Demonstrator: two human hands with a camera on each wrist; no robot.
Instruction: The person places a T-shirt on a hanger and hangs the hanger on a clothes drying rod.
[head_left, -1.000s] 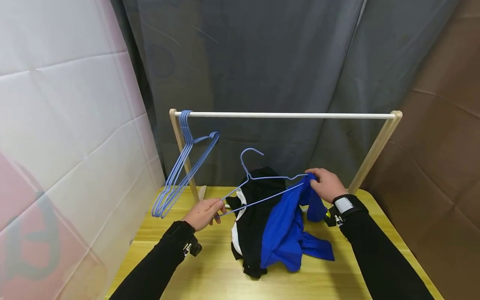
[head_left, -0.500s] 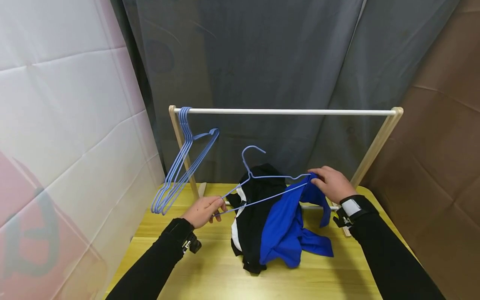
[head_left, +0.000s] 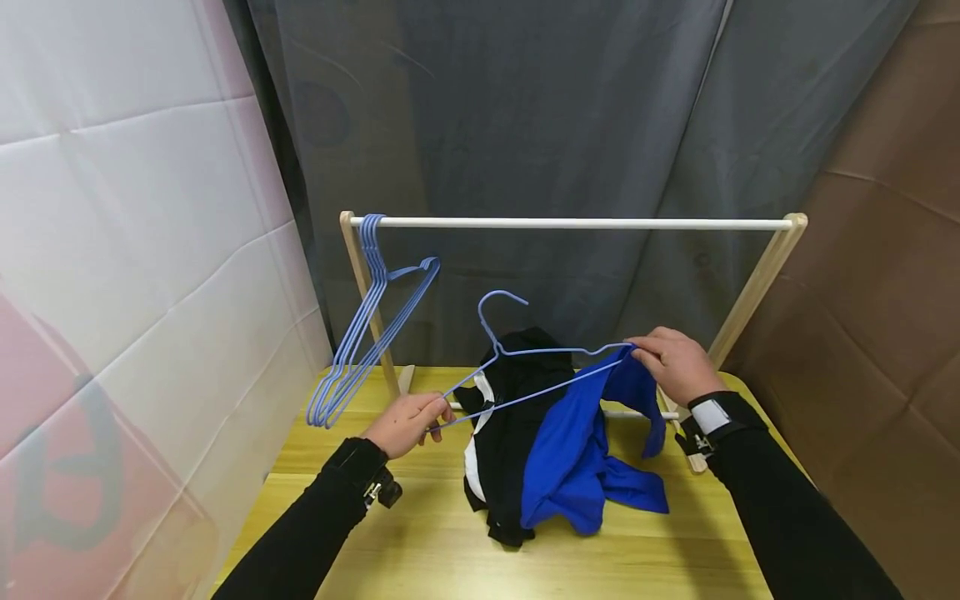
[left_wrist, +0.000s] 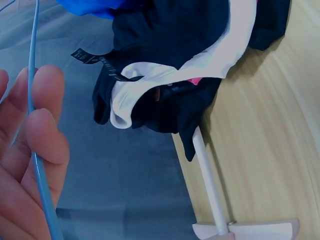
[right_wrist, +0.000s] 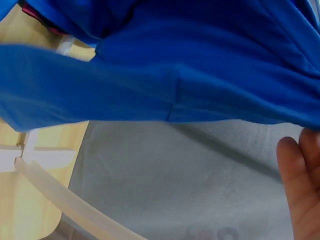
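Observation:
A light-blue wire hanger [head_left: 501,353] is held aslant above the table, its hook pointing up. My left hand [head_left: 408,423] grips its left end; in the left wrist view the thumb and fingers [left_wrist: 46,135] close on the wire. At the hanger's right end, my right hand [head_left: 675,363] pinches the edge of a blue shirt [head_left: 570,467], which hangs from there down to the table. That end of the hanger meets the cloth beneath my fingers. Partly under the blue shirt lies a black garment with a white band [head_left: 510,450]. The right wrist view mostly shows blue cloth [right_wrist: 200,65].
Behind the clothes stands a rack with a white rail [head_left: 570,223] and wooden legs [head_left: 757,287]. Several matching hangers [head_left: 367,333] hang at the rail's left end. The wooden table [head_left: 420,533] ends at a grey curtain [head_left: 525,108]; cloth walls flank both sides.
My right hand has moved slightly right with the shirt's edge, and the blue cloth near it is spread wider. My left hand keeps its grip on the hanger, nearly still.

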